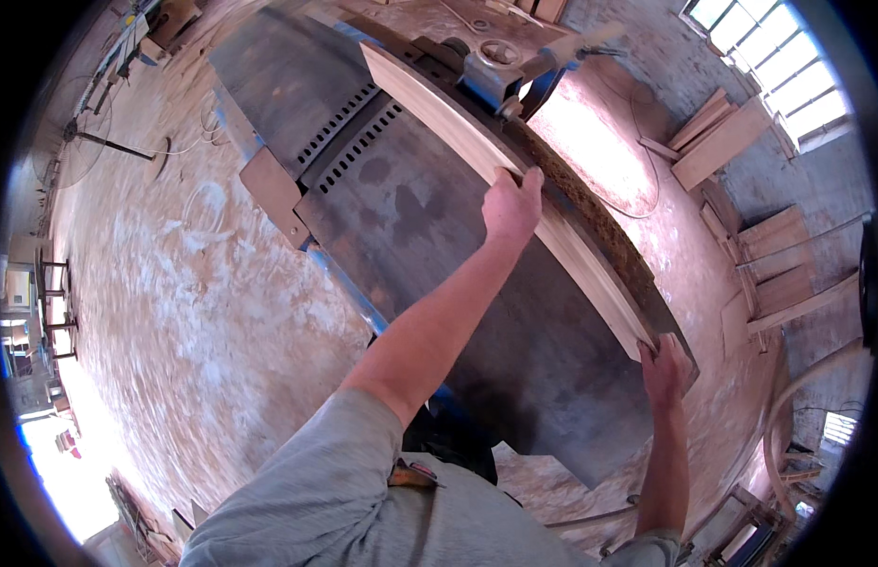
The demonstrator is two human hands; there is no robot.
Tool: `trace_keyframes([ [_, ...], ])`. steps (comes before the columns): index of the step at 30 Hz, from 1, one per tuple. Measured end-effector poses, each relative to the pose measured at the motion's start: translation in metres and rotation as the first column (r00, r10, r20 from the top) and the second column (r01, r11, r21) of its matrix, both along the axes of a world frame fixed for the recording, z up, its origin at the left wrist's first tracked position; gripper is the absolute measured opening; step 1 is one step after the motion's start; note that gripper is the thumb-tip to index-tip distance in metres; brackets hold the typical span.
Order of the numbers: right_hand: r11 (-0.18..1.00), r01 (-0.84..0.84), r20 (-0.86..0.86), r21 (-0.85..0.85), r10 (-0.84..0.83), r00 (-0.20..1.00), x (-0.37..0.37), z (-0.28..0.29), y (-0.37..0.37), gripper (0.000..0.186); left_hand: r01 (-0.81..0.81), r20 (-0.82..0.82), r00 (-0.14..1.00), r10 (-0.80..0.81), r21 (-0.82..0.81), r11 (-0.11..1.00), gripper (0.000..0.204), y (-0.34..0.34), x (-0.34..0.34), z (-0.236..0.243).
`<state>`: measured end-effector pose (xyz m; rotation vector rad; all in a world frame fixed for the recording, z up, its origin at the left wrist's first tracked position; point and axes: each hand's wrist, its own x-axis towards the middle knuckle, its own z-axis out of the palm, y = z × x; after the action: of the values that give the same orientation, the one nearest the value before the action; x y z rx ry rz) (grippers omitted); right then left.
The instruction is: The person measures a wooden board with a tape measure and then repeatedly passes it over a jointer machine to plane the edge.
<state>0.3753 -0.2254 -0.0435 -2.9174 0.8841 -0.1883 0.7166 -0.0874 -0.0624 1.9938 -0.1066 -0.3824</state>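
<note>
A long, pale wooden board stands on edge on the dark metal bed of a jointer, lying along the fence at its right side. My left hand grips the board's upper edge around its middle, thumb on the far side. At the near end, my right hand is closed around the board's end. The board's far end reaches past the slotted gap across the bed. Whatever the fingers cover on the board's far face is hidden.
Beyond the fence is a blue-and-grey machine bracket with a round handwheel. A brown guard plate juts from the bed's left side. Planks lean against the right wall under a barred window. A pedestal fan stands far left on the dusty floor.
</note>
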Motion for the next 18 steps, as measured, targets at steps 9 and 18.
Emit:
trace_keyframes([
  [9,0.994,-0.081,0.178,-0.067,0.092,0.980,0.054,-0.006,0.014,0.029,-0.018,-0.011,1.000,0.018,0.000,1.000,0.049,0.014,0.054,-0.002],
  [18,0.989,-0.111,0.143,-0.093,0.123,0.982,0.099,-0.008,0.027,0.029,-0.041,0.060,0.997,0.040,0.010,0.999,0.051,0.025,0.101,-0.004],
])
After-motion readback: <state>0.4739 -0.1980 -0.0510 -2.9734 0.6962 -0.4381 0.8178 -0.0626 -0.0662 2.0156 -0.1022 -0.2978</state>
